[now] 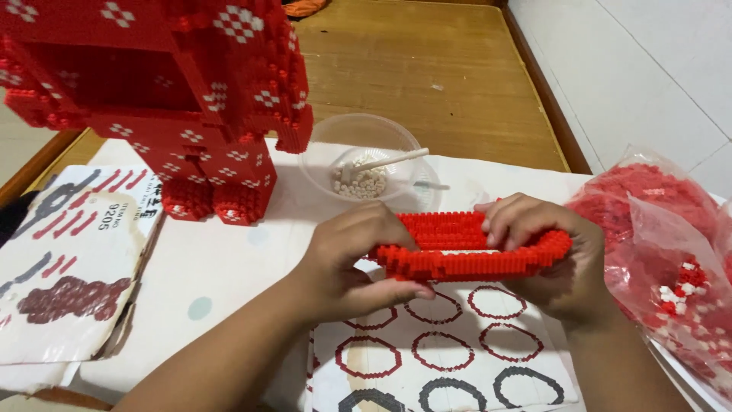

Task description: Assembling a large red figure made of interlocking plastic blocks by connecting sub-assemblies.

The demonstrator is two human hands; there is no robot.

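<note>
A shallow oval ring of red micro building bricks (465,248), studded on its rim and hollow in the middle, sits between both hands just above the table. The left hand (358,263) is curled shut around its left end, thumb underneath and fingers folded over the top edge. The right hand (553,255) wraps the right end the same way, fingers bent over the rim into the hollow and palm cupping the outside.

Directly beneath lies a white instruction sheet (446,355) printed with rows of dark red octagonal rings and, lower down, some grey-black ones. It rests on a pale cloth (221,267) that covers the wooden table (435,69).

Behind the ring stands a clear round plastic bowl (366,156) holding small white bricks and a white stick-like tool (385,162). To the far left rises a large red brick model (164,91), blocky and knobbly, dotted with white diamond patterns. In front of it, at the left edge, lies a worn flat cardboard box (69,267) printed in white, red, grey and maroon. At the right edge sits a crinkled clear plastic bag (663,236) full of loose red bricks with a few white ones.
</note>
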